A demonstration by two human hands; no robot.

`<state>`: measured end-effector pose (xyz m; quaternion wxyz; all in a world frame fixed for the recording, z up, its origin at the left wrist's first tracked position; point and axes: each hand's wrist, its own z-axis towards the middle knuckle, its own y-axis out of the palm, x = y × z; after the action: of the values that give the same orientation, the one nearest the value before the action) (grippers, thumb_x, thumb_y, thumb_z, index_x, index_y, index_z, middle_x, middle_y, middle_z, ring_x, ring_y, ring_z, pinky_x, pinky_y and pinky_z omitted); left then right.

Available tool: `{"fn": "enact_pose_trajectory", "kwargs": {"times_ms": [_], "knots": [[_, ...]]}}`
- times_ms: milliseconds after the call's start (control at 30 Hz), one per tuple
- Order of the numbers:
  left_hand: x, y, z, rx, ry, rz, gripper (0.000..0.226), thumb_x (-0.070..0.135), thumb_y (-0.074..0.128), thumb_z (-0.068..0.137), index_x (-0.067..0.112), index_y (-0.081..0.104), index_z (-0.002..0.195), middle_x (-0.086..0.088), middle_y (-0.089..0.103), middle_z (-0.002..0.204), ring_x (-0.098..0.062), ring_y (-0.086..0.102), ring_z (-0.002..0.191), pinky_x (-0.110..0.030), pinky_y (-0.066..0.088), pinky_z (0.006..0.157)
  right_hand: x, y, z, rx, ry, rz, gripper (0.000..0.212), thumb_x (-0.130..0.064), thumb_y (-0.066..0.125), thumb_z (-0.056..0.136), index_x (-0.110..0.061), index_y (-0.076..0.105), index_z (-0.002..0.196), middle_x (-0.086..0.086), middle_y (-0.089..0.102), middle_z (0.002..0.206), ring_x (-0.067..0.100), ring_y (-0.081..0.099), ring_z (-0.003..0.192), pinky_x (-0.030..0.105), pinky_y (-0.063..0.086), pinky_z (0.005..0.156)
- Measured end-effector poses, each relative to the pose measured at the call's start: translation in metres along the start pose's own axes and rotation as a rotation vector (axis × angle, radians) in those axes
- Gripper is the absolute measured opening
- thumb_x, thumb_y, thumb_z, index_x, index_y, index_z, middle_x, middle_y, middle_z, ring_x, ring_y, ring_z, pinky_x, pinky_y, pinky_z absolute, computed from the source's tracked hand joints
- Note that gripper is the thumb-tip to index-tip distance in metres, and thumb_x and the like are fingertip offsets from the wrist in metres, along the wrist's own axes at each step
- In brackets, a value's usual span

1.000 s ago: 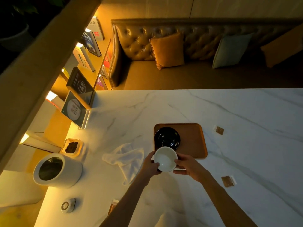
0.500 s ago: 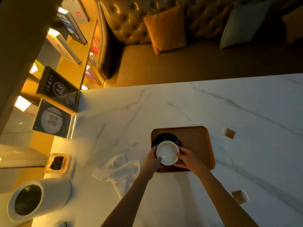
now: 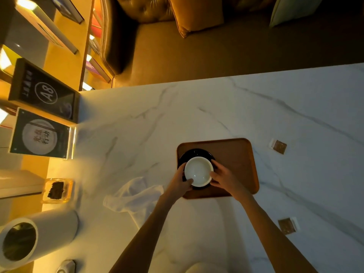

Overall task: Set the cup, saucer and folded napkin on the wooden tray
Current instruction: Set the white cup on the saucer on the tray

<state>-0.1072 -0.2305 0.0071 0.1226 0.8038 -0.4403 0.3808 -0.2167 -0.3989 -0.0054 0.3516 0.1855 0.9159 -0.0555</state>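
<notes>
The cup (image 3: 199, 171) has moved from the tray's near edge onto the black saucer (image 3: 197, 152). Both hands, left hand (image 3: 180, 179) and right hand (image 3: 224, 178), clamp its sides. The marble worktop (image 3: 216, 107) faces a sofa (image 3: 177, 56).

White cup (image 3: 198, 171), upright and empty, is seen over the black saucer (image 3: 197, 153) just right of frame centre; the saucer is set on the left part of the rounded wooden tray (image 3: 234, 160). White napkin (image 3: 136, 198), crumpled rather than folded, is laid on the marble lower left of the tray, apart from it.
</notes>
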Motion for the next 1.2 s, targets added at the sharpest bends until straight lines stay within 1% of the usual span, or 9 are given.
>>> {"fn": "enact_pose_trajectory", "kwargs": {"times_ms": [67,133,233,333,433,600,800,1033,1200], "knots": [[-0.004,-0.003,-0.002,-0.065,0.117,0.138,0.086,0.010,0.072,0.084,0.017,0.018,0.151,-0.006,0.033,0.151,-0.020,0.033,0.140,-0.041,0.037,0.115,0.005,0.000,-0.003,0.015,-0.090,-0.178,0.074,-0.024,0.066,0.088,-0.029,0.024,0.149,-0.003,0.042,0.145,0.016,0.042,0.130,0.039,0.049,0.102],[-0.009,-0.005,-0.003,-0.098,0.161,0.256,0.107,0.015,0.079,0.079,0.017,0.002,0.154,-0.003,0.021,0.159,-0.015,0.022,0.145,-0.036,0.024,0.120,0.008,0.002,-0.008,0.017,-0.188,-0.325,0.085,-0.028,0.072,0.083,-0.035,0.019,0.149,-0.008,0.031,0.153,0.010,0.034,0.136,0.038,0.039,0.110],[-0.015,-0.003,-0.001,-0.007,0.211,0.533,0.118,0.027,0.082,0.076,0.025,-0.007,0.154,-0.004,0.024,0.160,-0.025,0.027,0.144,-0.043,0.028,0.118,0.009,0.005,-0.012,0.068,-0.333,-0.581,0.099,-0.037,0.075,0.078,-0.040,0.006,0.149,-0.012,0.019,0.158,0.003,0.019,0.141,0.031,0.026,0.114],[-0.017,0.001,0.001,0.110,0.214,0.748,0.118,0.048,0.079,0.072,0.031,-0.007,0.152,0.000,0.031,0.157,-0.026,0.031,0.142,-0.044,0.028,0.115,0.007,0.003,-0.011,0.045,-0.357,-0.737,0.111,-0.039,0.078,0.074,-0.037,-0.004,0.149,-0.010,0.010,0.161,0.011,0.012,0.147,0.035,0.024,0.118],[-0.018,0.003,0.005,0.097,0.226,0.733,0.119,0.052,0.079,0.070,0.030,-0.004,0.153,0.002,0.026,0.160,-0.024,0.029,0.145,-0.042,0.027,0.117,0.007,0.006,-0.011,0.073,-0.367,-0.823,0.110,-0.038,0.077,0.075,-0.033,-0.002,0.151,-0.006,0.013,0.161,0.018,0.013,0.148,0.041,0.028,0.118],[-0.018,0.003,0.006,0.079,0.265,0.665,0.114,0.046,0.081,0.072,0.027,0.003,0.153,0.001,0.028,0.159,-0.024,0.033,0.144,-0.047,0.036,0.115,0.008,0.011,-0.010,0.126,-0.387,-0.849,0.105,-0.036,0.076,0.078,-0.030,0.000,0.151,-0.002,0.019,0.160,0.022,0.022,0.146,0.041,0.034,0.114],[-0.013,0.002,0.006,0.061,0.290,0.675,0.114,0.040,0.082,0.073,0.021,0.004,0.153,-0.001,0.028,0.159,-0.024,0.036,0.142,-0.045,0.037,0.115,0.008,0.011,-0.008,0.140,-0.369,-0.863,0.105,-0.035,0.076,0.077,-0.031,0.001,0.151,0.000,0.024,0.159,0.025,0.033,0.142,0.042,0.042,0.109],[-0.011,0.004,0.006,0.069,0.270,0.717,0.113,0.040,0.081,0.076,0.020,0.001,0.153,-0.002,0.028,0.159,-0.026,0.037,0.141,-0.045,0.038,0.114,0.010,0.010,-0.006,0.159,-0.379,-0.887,0.105,-0.036,0.076,0.077,-0.033,0.001,0.151,0.000,0.030,0.156,0.024,0.047,0.133,0.036,0.046,0.102],[-0.007,0.002,0.005,0.075,0.264,0.712,0.110,0.038,0.080,0.076,0.020,0.003,0.153,-0.001,0.031,0.157,-0.026,0.041,0.138,-0.045,0.040,0.111,0.008,0.011,-0.006,0.165,-0.383,-0.868,0.105,-0.035,0.076,0.077,-0.033,0.002,0.151,0.000,0.032,0.155,0.024,0.046,0.133,0.035,0.044,0.104]]}}
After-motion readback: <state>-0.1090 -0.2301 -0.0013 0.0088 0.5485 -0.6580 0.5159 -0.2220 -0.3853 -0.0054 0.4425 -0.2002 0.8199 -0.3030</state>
